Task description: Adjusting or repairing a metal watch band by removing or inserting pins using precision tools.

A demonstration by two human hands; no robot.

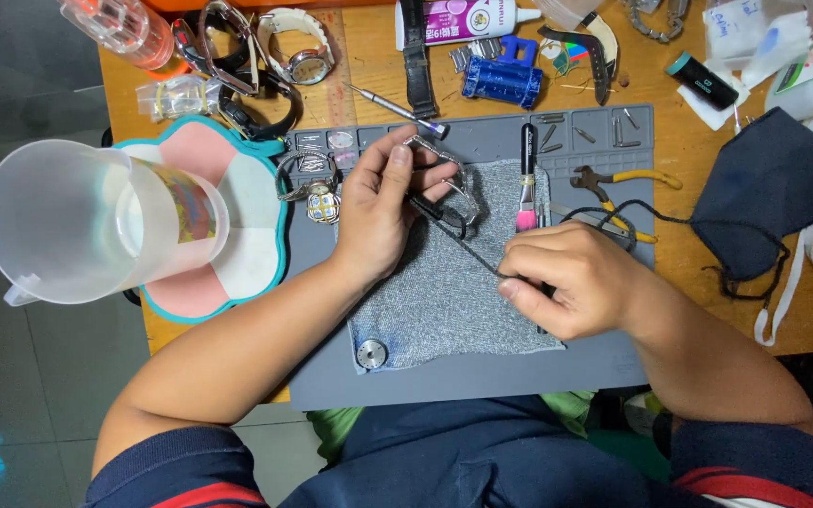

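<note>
My left hand (pixel 378 212) pinches a silver metal watch bracelet (pixel 452 179) above a grey cloth (pixel 444 282) that lies on a grey work mat (pixel 482 376). My right hand (pixel 571 277) grips a thin black tool (pixel 454 230) whose tip reaches up-left to the bracelet by my left fingers. A black brush with a pink tip (pixel 526 179) stands on the cloth just above my right hand. A round metal watch back (pixel 371 354) rests at the cloth's lower left corner.
A clear plastic jug (pixel 87 221) stands on a pink flower-shaped mat (pixel 247 188) at the left. Several watches (pixel 256 66), a blue holder block (pixel 502 80), yellow-handled pliers (pixel 613 179), a screwdriver (pixel 397 108) and a dark face mask (pixel 764 193) crowd the wooden table.
</note>
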